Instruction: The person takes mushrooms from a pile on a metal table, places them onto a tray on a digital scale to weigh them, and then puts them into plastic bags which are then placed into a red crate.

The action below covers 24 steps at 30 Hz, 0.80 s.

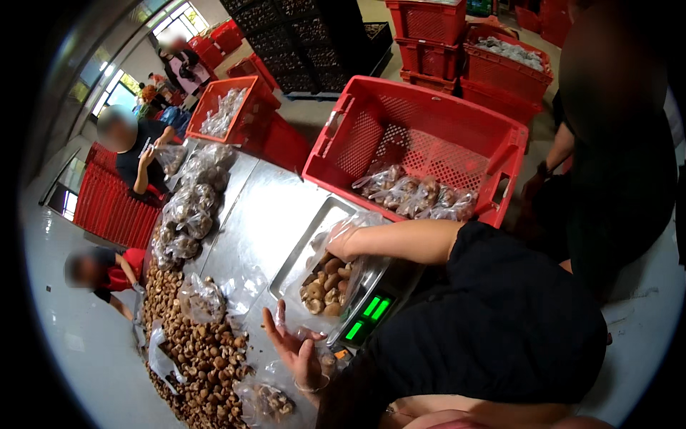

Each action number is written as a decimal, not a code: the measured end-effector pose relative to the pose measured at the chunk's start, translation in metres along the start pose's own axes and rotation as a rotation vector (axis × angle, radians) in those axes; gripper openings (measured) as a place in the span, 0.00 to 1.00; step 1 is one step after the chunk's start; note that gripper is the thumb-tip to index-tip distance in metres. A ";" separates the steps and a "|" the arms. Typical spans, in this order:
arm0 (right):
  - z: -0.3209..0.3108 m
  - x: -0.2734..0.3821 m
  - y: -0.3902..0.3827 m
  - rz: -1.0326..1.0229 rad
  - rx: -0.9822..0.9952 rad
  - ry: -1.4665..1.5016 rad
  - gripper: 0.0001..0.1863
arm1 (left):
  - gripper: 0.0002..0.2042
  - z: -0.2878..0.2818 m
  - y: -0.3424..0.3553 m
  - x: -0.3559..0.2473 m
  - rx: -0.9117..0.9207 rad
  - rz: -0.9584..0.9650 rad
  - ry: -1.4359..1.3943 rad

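Observation:
A clear bag of brown mushrooms (327,289) rests in a steel pan (289,272) on a scale with a lit green display (368,317). My right hand (346,242) reaches into the top of this bag, its fingertips hidden by plastic and mushrooms. My left hand (296,347) is just left of the bag's lower end, with fingers spread and raised. Left of it, loose mushrooms (196,343) are heaped on the steel table (264,193), along with filled bags (193,207) and loose plastic bags (243,289).
A red crate (414,146) holding bagged mushrooms stands beyond the scale, beside an orange crate (225,107). Co-workers work at the left (139,161) (114,279); another person (607,171) stands at the right. Stacked black crates (307,43) and red crates (504,86) stand behind.

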State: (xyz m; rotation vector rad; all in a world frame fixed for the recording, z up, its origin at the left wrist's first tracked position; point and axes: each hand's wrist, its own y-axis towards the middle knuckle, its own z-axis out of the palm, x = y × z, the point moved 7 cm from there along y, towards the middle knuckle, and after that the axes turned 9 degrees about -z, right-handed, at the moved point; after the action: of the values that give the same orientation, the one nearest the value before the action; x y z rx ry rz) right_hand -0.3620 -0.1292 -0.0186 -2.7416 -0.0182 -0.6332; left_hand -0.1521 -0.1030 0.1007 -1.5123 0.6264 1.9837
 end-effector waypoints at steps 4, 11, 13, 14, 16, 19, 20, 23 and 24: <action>-0.017 0.012 -0.010 0.043 0.018 -0.170 0.17 | 0.43 -0.014 -0.003 0.005 -0.066 -0.052 0.069; 0.004 -0.010 0.005 0.025 0.079 -0.187 0.15 | 0.42 -0.016 0.001 0.009 0.030 -0.079 -0.028; 0.003 -0.005 0.007 0.025 0.098 -0.152 0.16 | 0.42 -0.019 0.000 0.012 0.026 -0.109 -0.037; 0.002 -0.001 0.007 0.020 0.114 -0.144 0.16 | 0.42 -0.020 0.000 0.012 0.023 -0.119 -0.043; -0.005 0.005 0.003 0.015 0.130 -0.191 0.16 | 0.42 -0.018 -0.002 0.011 0.021 -0.131 -0.075; -0.006 0.008 0.001 0.038 0.124 -0.210 0.17 | 0.43 -0.018 -0.002 0.010 0.017 -0.118 -0.074; -0.006 0.004 -0.001 0.062 0.141 -0.177 0.17 | 0.43 -0.017 0.000 0.012 0.006 -0.118 -0.094; -0.003 0.001 -0.003 0.093 0.149 -0.201 0.17 | 0.43 -0.015 0.000 0.012 0.012 -0.123 -0.105; -0.006 0.006 -0.004 0.068 0.141 -0.252 0.17 | 0.43 -0.015 0.001 0.012 0.018 -0.116 -0.086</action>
State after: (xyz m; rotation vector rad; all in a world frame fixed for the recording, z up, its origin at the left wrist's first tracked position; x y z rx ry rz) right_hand -0.3597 -0.1276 -0.0100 -2.6535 -0.0273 -0.2547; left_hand -0.1447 -0.1114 0.0855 -1.4121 0.5077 1.9383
